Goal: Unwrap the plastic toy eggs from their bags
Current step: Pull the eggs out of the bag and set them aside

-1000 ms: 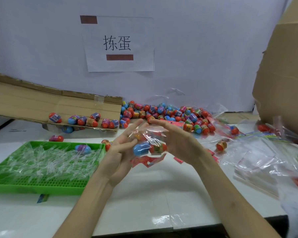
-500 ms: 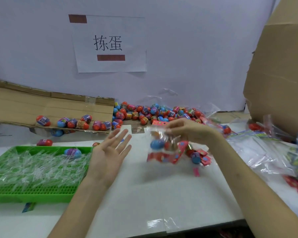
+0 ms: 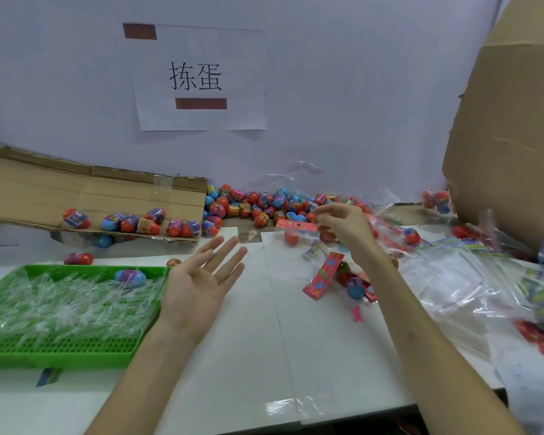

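Looking down from the head view, where do we have our right grip (image 3: 343, 226)?

Raised over the far side of the bench (image 3: 264, 340), fingers curled, pinching a clear bag (image 3: 307, 238) by one end of its red header (image 3: 297, 226). The bag hangs below the header, off the bench, and a red egg (image 3: 292, 237) shows through the plastic.

And our left grip (image 3: 201, 287)?

Open, palm up, fingers straight and a little spread, holding nothing. It hovers above the bench just beside the right edge of the green tray (image 3: 60, 353), well apart from the bag.

What do we see in the tray?

A heap of clear wrappers (image 3: 60, 306), with one blue and purple loose egg (image 3: 129, 277) lying on them near the far rim.

Where are the other eggs?

A pile (image 3: 258, 205) sits at the back of the bench against the wall. A row (image 3: 145, 222) lies along the cardboard flap (image 3: 76, 193) on the left. A few bagged ones (image 3: 355, 287) lie on the bench just beside our right forearm, next to a second header (image 3: 324, 276).

And on the right?

Clear plastic (image 3: 453, 284) is heaped in front of a big cardboard box (image 3: 509, 136). We also see a paper sign (image 3: 201, 80) on the wall above the pile.
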The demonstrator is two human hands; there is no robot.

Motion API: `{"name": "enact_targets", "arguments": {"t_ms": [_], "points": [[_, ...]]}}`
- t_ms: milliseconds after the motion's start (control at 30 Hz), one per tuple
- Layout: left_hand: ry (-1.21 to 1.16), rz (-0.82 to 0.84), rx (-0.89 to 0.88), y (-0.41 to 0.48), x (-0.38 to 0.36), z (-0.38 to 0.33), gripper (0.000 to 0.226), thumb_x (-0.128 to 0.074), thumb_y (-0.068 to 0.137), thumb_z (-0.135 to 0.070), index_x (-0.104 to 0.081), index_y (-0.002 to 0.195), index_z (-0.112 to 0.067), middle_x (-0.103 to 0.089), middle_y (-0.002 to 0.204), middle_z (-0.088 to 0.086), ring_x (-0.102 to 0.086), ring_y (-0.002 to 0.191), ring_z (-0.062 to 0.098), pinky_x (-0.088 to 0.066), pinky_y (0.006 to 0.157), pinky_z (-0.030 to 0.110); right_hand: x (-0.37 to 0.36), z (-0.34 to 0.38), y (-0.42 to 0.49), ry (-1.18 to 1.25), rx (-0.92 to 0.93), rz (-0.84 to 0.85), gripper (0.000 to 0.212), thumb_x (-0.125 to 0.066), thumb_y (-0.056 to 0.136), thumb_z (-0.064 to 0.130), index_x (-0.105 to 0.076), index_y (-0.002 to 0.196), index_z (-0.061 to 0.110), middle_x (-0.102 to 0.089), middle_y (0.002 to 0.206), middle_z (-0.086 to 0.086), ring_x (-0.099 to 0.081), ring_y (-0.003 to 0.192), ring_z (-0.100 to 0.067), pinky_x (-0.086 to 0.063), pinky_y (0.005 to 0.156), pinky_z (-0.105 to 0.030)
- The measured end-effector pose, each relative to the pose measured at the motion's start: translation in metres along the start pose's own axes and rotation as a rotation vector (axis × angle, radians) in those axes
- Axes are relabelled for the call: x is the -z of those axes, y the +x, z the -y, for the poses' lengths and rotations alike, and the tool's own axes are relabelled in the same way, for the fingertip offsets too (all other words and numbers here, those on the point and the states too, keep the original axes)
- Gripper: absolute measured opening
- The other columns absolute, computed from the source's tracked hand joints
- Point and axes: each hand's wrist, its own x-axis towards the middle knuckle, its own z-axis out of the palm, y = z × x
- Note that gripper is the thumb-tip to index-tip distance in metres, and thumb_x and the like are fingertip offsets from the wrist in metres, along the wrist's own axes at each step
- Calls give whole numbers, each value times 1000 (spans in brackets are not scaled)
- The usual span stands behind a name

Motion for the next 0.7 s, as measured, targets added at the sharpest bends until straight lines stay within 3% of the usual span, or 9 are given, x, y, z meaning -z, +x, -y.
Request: {"name": "enact_targets", "arguments": {"t_ms": [100, 200, 367, 467, 600, 700], "points": [[10, -13, 9, 0, 0, 0, 32, -45, 102, -11, -58, 131, -7, -69, 132, 17, -68, 119, 39, -48, 104, 49, -14, -11, -15, -399, 122, 232, 16, -80, 87, 22, -77, 102, 23, -68, 92, 13, -60, 82, -4, -46, 71, -19], [19, -13, 13, 0, 1, 0, 32, -45, 102, -11, -58, 130, -7, -69, 131, 17, -68, 118, 40, -49, 102, 49, -15, -27, -23, -641, 128, 334, 24, -82, 84, 27, -77, 107, 24, -64, 99, 7, -58, 86, -8, -47, 73, -25], [38, -13, 29, -1, 0, 1, 33, -46, 102, -10, -57, 133, -6, -71, 128, 15, -70, 115, 39, -51, 99, 49, -12, -35, -24, -608, 119, 231, 20, -77, 87, 17, -76, 105, 25, -69, 90, 1, -66, 80, -19, -55, 65, -28], [55, -24, 39, 0, -1, 1, 33, -48, 100, -8, -58, 131, -6, -72, 126, 14, -71, 112, 39, -51, 98, 49, -14, -33, -24, -689, 118, 252, 12, -75, 89, 19, -79, 98, 26, -69, 88, 0, -65, 82, -19, -56, 72, -38], [83, -37, 63, 1, -1, 4, 32, -53, 98, -5, -61, 129, -5, -73, 124, 15, -72, 111, 36, -53, 97, 45, -18, -30, -27, -707, 171, 230, 12, -73, 90, 14, -80, 91, 23, -68, 91, 6, -62, 85, -15, -56, 72, -34], [156, -57, 98, 4, 1, 9, 36, -62, 95, -10, -60, 131, -4, -71, 127, 16, -73, 110, 33, -54, 96, 43, -23, -21, -32, -545, 317, 46, 11, -75, 91, 16, -80, 100, 18, -67, 92, 3, -58, 85, -15, -47, 71, -26]]}}
